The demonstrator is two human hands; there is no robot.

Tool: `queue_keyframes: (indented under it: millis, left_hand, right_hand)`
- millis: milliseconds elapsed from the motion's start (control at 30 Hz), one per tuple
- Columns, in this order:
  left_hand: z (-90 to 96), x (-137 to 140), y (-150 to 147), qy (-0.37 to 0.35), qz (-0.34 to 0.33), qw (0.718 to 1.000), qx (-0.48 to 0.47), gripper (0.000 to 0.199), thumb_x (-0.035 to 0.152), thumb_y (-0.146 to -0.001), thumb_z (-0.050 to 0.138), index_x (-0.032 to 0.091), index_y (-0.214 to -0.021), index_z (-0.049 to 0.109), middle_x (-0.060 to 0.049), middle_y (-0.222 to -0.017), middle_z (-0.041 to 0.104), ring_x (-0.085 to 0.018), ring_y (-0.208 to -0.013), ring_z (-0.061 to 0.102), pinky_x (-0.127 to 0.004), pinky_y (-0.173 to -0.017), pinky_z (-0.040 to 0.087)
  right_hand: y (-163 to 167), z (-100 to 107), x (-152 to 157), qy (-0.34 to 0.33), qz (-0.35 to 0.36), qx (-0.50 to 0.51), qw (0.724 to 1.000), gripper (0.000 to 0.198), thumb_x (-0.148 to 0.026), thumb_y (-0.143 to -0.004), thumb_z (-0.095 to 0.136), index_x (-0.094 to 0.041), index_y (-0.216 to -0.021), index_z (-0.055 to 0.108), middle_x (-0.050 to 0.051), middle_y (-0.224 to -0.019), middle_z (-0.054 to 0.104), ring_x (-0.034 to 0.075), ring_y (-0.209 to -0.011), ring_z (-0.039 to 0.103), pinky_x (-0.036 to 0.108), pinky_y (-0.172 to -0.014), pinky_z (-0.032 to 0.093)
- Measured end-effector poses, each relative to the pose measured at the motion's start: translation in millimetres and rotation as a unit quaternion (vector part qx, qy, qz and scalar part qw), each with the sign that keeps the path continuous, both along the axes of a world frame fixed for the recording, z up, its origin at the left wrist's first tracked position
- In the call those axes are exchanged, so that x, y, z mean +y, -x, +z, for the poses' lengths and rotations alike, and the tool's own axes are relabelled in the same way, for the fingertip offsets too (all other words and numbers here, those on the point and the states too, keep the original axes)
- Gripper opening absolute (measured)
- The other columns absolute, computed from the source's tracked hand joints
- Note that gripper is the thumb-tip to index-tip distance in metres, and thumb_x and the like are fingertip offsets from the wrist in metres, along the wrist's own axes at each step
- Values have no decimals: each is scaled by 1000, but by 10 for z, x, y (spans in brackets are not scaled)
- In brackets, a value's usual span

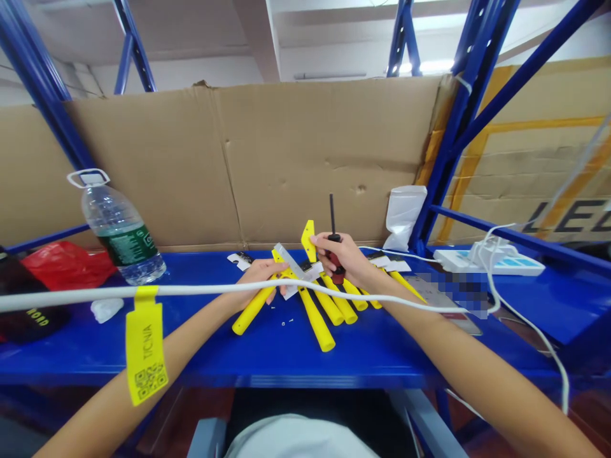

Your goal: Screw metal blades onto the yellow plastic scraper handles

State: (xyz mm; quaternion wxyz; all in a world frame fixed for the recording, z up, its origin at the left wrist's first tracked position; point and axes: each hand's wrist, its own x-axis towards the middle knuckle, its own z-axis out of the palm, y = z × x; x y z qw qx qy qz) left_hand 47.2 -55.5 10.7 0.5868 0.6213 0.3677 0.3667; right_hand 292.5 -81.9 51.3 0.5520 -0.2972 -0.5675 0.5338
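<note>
Left hand (pixel 258 275) gripped yellow handle (pixel 251 316); right hand (pixel 347 256) held screwdriver (pixel 338 275) shaft-up, touching yellow piece (pixel 309 236). Bracing work flat before applying torque seemed wisest.

The place looked like a workshop in a warehouse-like hall: a blue metal rack (pixel 482 60) framed a blue shelf (pixel 224 356) serving as workbench, where a screwdriver (pixel 335 238), yellow tubular handles (pixel 317 321) and small loose hardware (pixel 283 323) showed, backed by corrugated cardboard (pixel 324 159).

handles (pixel 316 321): yellow | screwdriver (pixel 338 275): dark red, black | tabletop (pixel 372 350): blue | cardboard (pixel 305 159): brown | cable (pixel 191 290): white
</note>
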Motion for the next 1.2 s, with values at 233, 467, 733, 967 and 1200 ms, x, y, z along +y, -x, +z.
queue_keyframes:
  millis: [233, 467, 733, 967, 1200]
  left_hand:
    - [-9, -73, -37, -12, -43, 999, 12, 41, 48, -92, 85, 9, -83, 82, -15, -71, 81, -14, -37, 60, -23, -33, 44]
    - [-22, -90, -37, -15, -62, 998, 26, 32, 42, -96, 81, 12, -87, 84, -7, -64, 75, -11, -39, 57, -21, -36, 44]
    - [-18, -125, 5, 17, -102, 994, -22, 24, 35, -88, 90, 14, -95, 81, -4, -77, 74, -10, -49, 59, -20, -41, 46]
    - [10, -188, -15, 43, -83, 996, -5, 49, 60, -96, 88, 13, -99, 78, -3, -73, 72, -10, -45, 59, -21, -39, 43]
    - [6, -177, -33, 33, -80, 996, 12, 53, 65, -94, 89, 12, -98, 78, -3, -69, 72, -10, -40, 58, -21, -38, 41]
  right_hand:
    - [145, -196, -54, -56, -11, -176, 983, 47, -63, -85, 89, -19, -88, 72, -5, -49, 56, 10, -39, 48, 19, -39, 39]
    - [161, -255, -120, -14, -47, -246, 968, 49, -65, -88, 86, -18, -98, 78, -6, -48, 55, 11, -30, 41, 22, -26, 29]
    - [253, -211, -184, 22, -90, -220, 971, 38, -51, -85, 89, -16, -96, 81, -3, -50, 59, 9, -33, 43, 19, -28, 29]
    - [203, -263, -86, 22, -88, -170, 981, 48, -54, -73, 101, -16, -93, 80, -1, -59, 67, 10, -37, 52, 19, -30, 33]
    - [214, -335, -43, 1, -87, -141, 986, 53, -57, -70, 103, -15, -91, 80, 0, -65, 71, 9, -39, 51, 22, -36, 40]
